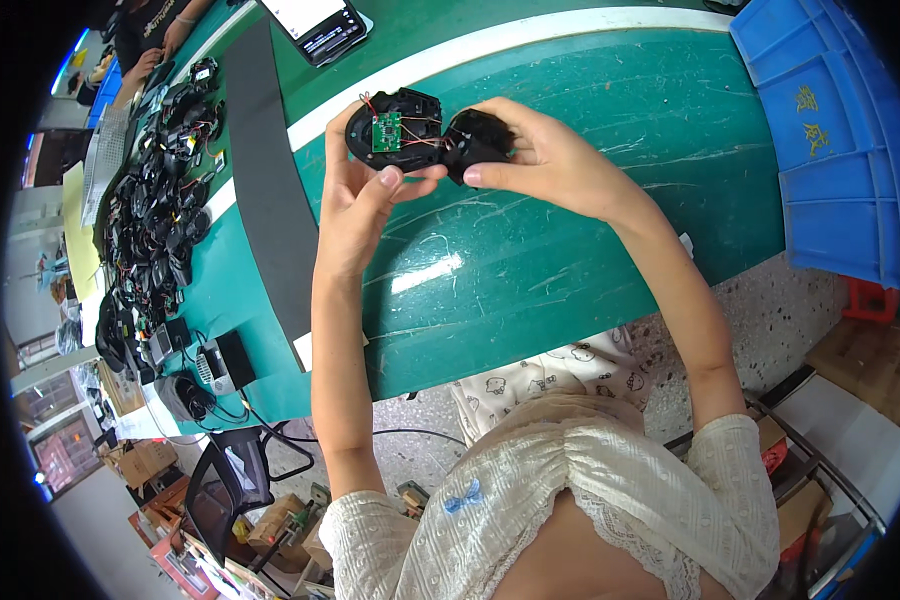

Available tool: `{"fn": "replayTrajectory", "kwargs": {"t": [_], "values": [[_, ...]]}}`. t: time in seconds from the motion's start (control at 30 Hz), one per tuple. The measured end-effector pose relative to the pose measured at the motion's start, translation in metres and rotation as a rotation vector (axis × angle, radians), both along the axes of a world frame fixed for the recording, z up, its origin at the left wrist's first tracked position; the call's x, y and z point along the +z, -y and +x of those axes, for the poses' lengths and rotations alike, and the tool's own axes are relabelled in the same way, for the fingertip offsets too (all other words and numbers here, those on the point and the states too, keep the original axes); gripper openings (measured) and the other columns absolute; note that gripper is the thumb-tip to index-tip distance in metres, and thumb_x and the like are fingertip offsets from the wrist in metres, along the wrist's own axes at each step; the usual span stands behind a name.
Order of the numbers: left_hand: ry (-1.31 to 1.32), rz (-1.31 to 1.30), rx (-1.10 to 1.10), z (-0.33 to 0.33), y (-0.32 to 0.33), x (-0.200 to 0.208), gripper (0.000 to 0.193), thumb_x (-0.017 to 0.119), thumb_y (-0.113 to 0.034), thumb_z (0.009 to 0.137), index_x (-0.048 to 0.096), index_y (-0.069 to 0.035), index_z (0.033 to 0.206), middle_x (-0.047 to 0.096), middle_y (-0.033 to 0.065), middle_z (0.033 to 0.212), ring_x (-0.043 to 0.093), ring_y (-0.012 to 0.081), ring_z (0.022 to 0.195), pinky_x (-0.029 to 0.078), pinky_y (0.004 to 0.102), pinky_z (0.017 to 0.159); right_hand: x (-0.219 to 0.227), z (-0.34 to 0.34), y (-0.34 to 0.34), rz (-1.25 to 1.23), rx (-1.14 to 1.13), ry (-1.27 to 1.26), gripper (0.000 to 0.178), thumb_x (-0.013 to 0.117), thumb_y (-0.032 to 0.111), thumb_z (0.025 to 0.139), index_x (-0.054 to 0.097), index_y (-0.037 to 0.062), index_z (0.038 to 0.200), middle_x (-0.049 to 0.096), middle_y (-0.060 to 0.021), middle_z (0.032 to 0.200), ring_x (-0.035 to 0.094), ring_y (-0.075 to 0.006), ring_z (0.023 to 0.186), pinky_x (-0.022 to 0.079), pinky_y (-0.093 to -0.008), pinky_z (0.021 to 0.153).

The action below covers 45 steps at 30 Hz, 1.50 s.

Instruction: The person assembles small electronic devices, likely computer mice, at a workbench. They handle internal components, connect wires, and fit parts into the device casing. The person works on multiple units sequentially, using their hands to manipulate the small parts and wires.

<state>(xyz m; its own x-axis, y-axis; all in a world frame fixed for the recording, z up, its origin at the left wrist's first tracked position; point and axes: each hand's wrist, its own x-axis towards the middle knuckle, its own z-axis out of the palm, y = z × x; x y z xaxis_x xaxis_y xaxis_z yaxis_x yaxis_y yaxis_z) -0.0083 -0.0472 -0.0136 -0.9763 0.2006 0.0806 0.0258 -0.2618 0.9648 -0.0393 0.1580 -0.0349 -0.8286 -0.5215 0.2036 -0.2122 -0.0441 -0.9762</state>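
My left hand (354, 205) is closed round the edge of a black plastic housing (418, 108), its thumb at the near rim. A small green circuit board (386, 132) sits inside that housing, with thin reddish wires (420, 140) running from it toward the right. Between the thumb and fingers of my right hand (555, 165) is a dark, rounded black part (478, 140), beside the housing. The wires reach across to this part; exactly where they end is too small to tell. Both pieces are held above the green tabletop (570, 250).
A long heap of black wired parts (165, 190) lies along the left, beside a dark grey strip (268, 180). A small black-and-grey device (225, 362) with cables stands at the near left. Far away are a phone (320, 30) and another person's arm (175, 35). Blue bins (830, 150) border the right.
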Motion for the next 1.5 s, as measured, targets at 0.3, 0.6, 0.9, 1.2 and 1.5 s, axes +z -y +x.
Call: {"fn": "replayTrajectory", "kwargs": {"t": [0.3,0.6,0.9,1.2,1.5], "values": [[-0.19,-0.101,0.014,-0.006,0.001,-0.003,0.056,0.061,-0.001,0.075,0.03,-0.009,0.122,0.05,0.019,0.12,0.055,0.0239,0.105,0.048,0.0359,0.088,0.026,0.003,-0.004,-0.041,-0.133,0.246,0.048,0.065,0.025,0.083,0.043,-0.0067,0.112,0.057,-0.0091,0.079,0.054,-0.0088,0.055,0.04,-0.0196,0.043],[-0.022,0.112,0.028,0.002,-0.008,-0.008,0.072,0.068,-0.029,0.068,0.033,-0.009,0.127,0.051,0.0165,0.12,0.051,0.0287,0.111,0.04,0.0412,0.096,0.031,0.003,-0.005,-0.1,-0.208,0.034,0.033,0.061,0.018,0.085,0.052,0.0038,0.113,0.058,-0.0062,0.094,0.056,-0.008,0.07,0.044,-0.0185,0.055],[0.187,0.409,-0.145,0.0,-0.002,-0.019,0.078,0.068,-0.034,0.062,0.037,-0.009,0.13,0.054,0.0166,0.113,0.054,0.0283,0.102,0.04,0.0439,0.096,0.028,-0.001,-0.003,-0.022,-0.149,-0.574,0.035,0.061,0.005,0.081,0.055,0.008,0.116,0.057,-0.0034,0.106,0.053,-0.0121,0.096,0.044,-0.0266,0.08],[-0.229,-0.327,0.005,-0.001,-0.019,-0.015,0.06,0.063,0.003,0.071,0.036,-0.005,0.124,0.046,0.0105,0.121,0.047,0.0214,0.112,0.043,0.0351,0.092,0.028,0.001,-0.011,-0.138,-0.339,0.266,0.04,0.067,0.023,0.081,0.051,-0.0057,0.104,0.06,-0.0086,0.083,0.056,-0.008,0.059,0.044,-0.0186,0.048],[-0.226,-0.589,0.081,0.012,-0.035,-0.034,0.058,0.06,0.0,0.076,0.031,-0.002,0.126,0.049,0.0112,0.108,0.053,0.0162,0.098,0.047,0.0301,0.083,0.025,0.016,0.013,-0.37,-0.044,0.378,0.032,0.054,0.018,0.09,0.045,-0.0043,0.111,0.056,-0.015,0.094,0.062,-0.0153,0.07,0.054,-0.0256,0.065]]}}
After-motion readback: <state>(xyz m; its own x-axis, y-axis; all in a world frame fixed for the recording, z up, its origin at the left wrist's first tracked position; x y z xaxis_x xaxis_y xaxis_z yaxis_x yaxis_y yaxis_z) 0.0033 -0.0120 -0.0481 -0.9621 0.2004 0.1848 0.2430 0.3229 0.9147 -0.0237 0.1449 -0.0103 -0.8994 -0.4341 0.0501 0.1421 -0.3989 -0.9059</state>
